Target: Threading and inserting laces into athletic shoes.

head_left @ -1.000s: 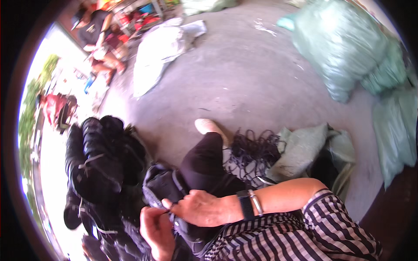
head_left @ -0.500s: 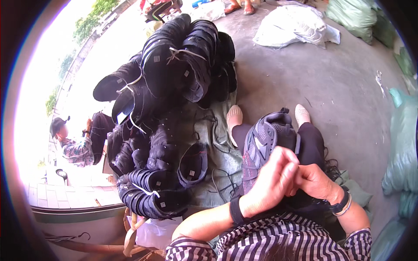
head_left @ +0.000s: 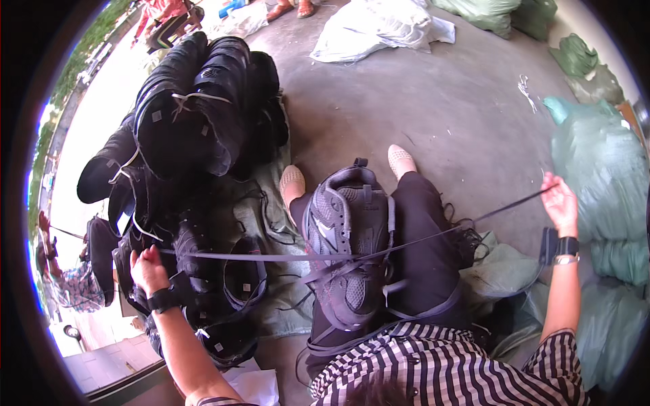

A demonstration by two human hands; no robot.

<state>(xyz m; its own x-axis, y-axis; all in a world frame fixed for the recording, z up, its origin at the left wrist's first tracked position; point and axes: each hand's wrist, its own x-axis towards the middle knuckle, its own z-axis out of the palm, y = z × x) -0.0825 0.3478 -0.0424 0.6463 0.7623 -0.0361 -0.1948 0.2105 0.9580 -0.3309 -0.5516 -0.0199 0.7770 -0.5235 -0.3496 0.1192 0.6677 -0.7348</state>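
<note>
A stack of grey shoe uppers (head_left: 349,233) lies on my lap. A dark flat strap (head_left: 271,256) runs taut across it from side to side. My left hand (head_left: 147,269) is stretched out to the left, shut on one end of the strap beside the pile of black uppers (head_left: 196,122). My right hand (head_left: 559,203) is stretched out to the right, shut on the other end, in front of a green sack (head_left: 599,169).
Bundles of black uppers tied with white string fill the left on a green sheet (head_left: 271,216). Loose dark straps (head_left: 467,233) lie by my right knee. White sacks (head_left: 379,30) and more green sacks (head_left: 575,57) stand at the back. Another person (head_left: 71,287) crouches at far left.
My hands were together over the grey uppers. They have now spread wide apart, pulling the strap tight to both sides. My head has turned a little.
</note>
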